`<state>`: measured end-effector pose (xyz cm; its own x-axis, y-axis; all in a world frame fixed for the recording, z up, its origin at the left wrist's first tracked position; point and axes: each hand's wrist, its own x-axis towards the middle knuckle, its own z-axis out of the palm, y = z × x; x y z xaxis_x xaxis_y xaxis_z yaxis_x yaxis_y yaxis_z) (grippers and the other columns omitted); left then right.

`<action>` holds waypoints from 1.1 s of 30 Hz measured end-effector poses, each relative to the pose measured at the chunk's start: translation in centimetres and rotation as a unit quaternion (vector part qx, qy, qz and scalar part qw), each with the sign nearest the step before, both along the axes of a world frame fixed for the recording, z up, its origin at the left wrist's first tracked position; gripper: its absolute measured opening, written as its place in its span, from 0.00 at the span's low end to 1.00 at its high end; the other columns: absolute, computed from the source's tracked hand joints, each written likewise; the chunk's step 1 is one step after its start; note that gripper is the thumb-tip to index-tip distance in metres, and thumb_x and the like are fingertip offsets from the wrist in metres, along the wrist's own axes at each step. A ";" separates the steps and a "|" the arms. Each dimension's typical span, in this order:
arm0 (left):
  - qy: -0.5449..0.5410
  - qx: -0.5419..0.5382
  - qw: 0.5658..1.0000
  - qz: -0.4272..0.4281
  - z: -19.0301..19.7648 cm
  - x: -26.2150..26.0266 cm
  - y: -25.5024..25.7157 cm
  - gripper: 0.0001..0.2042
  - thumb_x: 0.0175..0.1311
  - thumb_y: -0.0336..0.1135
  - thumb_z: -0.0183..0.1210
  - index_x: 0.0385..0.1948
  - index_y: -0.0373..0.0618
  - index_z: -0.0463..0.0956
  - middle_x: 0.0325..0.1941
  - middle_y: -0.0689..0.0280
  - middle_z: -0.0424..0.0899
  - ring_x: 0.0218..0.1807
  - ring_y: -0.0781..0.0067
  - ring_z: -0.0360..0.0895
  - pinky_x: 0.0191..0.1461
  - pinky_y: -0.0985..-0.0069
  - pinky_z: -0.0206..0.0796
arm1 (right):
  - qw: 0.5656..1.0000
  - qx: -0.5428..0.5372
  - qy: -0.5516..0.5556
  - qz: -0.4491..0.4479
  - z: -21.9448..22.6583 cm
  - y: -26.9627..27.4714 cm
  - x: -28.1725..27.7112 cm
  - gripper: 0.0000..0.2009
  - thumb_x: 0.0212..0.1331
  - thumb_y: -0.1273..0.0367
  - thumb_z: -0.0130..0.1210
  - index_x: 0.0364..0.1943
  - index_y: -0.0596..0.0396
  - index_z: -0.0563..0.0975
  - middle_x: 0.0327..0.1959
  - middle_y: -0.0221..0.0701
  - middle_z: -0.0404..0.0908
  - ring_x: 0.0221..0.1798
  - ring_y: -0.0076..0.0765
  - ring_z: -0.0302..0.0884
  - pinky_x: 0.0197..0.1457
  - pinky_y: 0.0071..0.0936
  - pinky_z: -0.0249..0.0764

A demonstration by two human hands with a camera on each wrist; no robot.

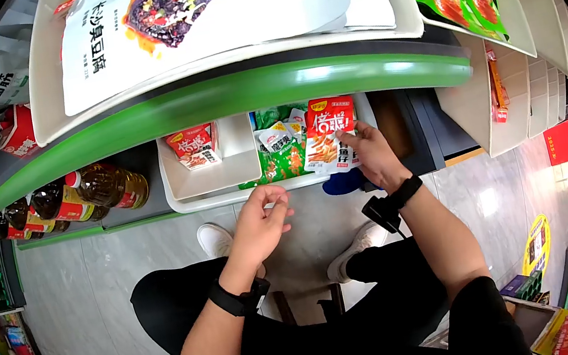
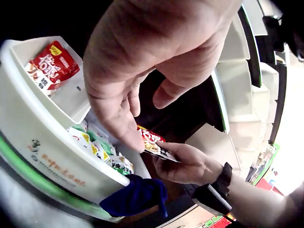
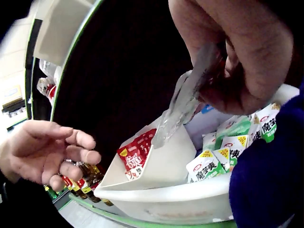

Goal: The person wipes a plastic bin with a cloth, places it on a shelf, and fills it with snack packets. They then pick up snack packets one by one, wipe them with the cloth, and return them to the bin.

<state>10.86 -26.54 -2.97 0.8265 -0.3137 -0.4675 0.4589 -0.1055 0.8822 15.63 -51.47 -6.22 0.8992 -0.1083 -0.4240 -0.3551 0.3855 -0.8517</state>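
Head view: my right hand (image 1: 373,154) pinched a red snack packet (image 1: 330,145) by its right edge, thumb on the printed face and fingers behind, holding it upright over the right compartment of the white shelf bin (image 1: 213,182). The left hand (image 1: 260,226) hung in front of the bin's front lip, fingers loosely curled and holding nothing, apart from the packet.

Right wrist view confirmed the grip: the packet (image 3: 186,102) appeared edge-on, thin and silvery on the back, clamped between thumb and fingertips above the bin's divider.

Handling note (judgement): the packet looked light, thin and floppy, with a glossy film that could slip. It bent a little under its own weight. A pinch at a sealed edge or corner should hold best; squeezing the middle may crush the contents.

Outward from the hands: the right compartment held green-and-white sachets (image 1: 280,154), loosely piled. The left compartment held one matching red packet (image 1: 193,146) lying against the back wall. A dark blue cloth (image 2: 135,196) hung over the bin's front rim, just below my right hand.

Further left on the same shelf level stood bottles of oil (image 1: 103,186). Above, a green-edged shelf (image 1: 246,93) carried large white snack bags (image 1: 195,18).
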 end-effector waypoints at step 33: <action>-0.102 -0.126 0.984 -0.075 3.8 -1.4 -6.3 0.13 0.68 0.24 0.48 0.53 0.37 0.65 0.49 0.62 0.79 0.48 0.78 0.75 0.54 0.78 0.66 | 0.993 -0.063 -0.089 0.050 6.9 2.0 -10.3 0.12 0.66 0.69 0.52 0.49 0.59 0.71 0.45 0.28 0.81 0.44 0.19 0.77 0.49 0.21 0.74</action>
